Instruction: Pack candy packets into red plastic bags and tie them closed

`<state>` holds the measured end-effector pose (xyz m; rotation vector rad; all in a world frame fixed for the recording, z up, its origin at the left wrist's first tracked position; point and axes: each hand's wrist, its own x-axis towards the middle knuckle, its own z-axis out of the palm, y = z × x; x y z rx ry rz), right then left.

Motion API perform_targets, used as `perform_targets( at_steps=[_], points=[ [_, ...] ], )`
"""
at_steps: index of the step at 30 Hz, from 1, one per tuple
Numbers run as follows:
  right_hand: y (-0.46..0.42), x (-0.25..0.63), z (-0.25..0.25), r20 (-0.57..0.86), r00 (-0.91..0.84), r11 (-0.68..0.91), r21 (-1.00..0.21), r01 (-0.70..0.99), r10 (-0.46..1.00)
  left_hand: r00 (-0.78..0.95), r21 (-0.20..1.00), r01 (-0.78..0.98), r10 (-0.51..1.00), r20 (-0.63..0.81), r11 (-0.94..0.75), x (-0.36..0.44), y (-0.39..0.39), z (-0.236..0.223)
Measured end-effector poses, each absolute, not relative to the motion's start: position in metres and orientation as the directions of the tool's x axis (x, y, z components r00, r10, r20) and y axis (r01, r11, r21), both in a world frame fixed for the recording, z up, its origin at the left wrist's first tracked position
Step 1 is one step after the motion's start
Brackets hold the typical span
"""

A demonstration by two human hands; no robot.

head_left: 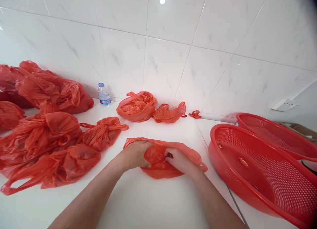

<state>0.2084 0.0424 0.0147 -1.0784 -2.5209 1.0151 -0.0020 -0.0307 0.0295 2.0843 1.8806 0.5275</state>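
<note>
A red plastic bag [160,172] lies on the white table in front of me, with its mouth spread. My left hand [137,153] is curled around the bag's left side, thumb at the near edge and fingers on the far side. Over the bag's right part, my right hand [177,158] has its fingers bent in toward the thumb. A small dark gap shows between them, and what they pinch, if anything, is too small to make out. The bag's contents are hard to see through the plastic.
Several stuffed red bags [56,126] are heaped at the left. By the tiled wall stand a water bottle [104,96], an open red bag [136,108], a crumpled bag [169,113] and a small red scrap [195,114]. Two red plastic baskets [237,171] stand at the right.
</note>
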Motion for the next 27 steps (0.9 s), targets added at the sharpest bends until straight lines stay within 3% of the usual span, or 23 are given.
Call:
perform_targets(
  at_steps=[4, 8, 12, 14, 16, 20, 23, 25, 27],
  points=[
    [0.040, 0.204, 0.011, -0.027, -0.721, 0.494, -0.711, 0.500, 0.692, 0.216, 0.440, 0.850, 0.953, 0.212, -0.291, 0.018, -0.030, 0.034],
    [0.045, 0.210, 0.011, -0.064, -0.723, 0.372, -0.824, 0.427, 0.688, 0.243, 0.372, 0.885, 0.960, 0.141, -0.279, 0.029, -0.027, 0.020],
    [0.066, 0.228, 0.005, -0.094, -0.731, -0.071, -0.996, 0.062, 0.676, 0.167, 0.408, 0.909, 0.973, -0.162, -0.089, 0.020, -0.028, 0.009],
    [0.080, 0.239, -0.001, -0.112, -0.676, -0.273, -0.952, -0.136, 0.728, 0.159, 0.396, 0.916, 0.964, -0.211, -0.064, 0.013, -0.029, 0.011],
    [0.093, 0.250, -0.009, -0.137, -0.605, -0.344, -0.908, -0.239, 0.784, 0.161, 0.398, 0.915, 0.967, -0.196, -0.072, 0.008, -0.030, 0.014],
    [0.101, 0.255, -0.012, -0.046, -0.416, -0.083, -0.994, -0.072, 0.908, 0.188, 0.419, 0.898, 0.978, -0.094, -0.133, 0.011, -0.029, 0.017],
    [0.089, 0.245, -0.002, 0.075, -0.283, 0.096, -0.994, 0.061, 0.956, 0.196, 0.352, 0.916, 0.980, 0.027, -0.193, 0.020, -0.028, 0.018],
    [0.076, 0.236, 0.007, 0.129, -0.286, 0.178, -0.973, 0.150, 0.949, 0.234, 0.290, 0.922, 0.966, 0.111, -0.257, 0.029, -0.028, 0.020],
    [0.064, 0.226, 0.013, 0.157, -0.394, 0.298, -0.897, 0.328, 0.906, 0.287, 0.251, 0.912, 0.941, 0.177, -0.325, 0.038, -0.030, 0.023]
  ],
)
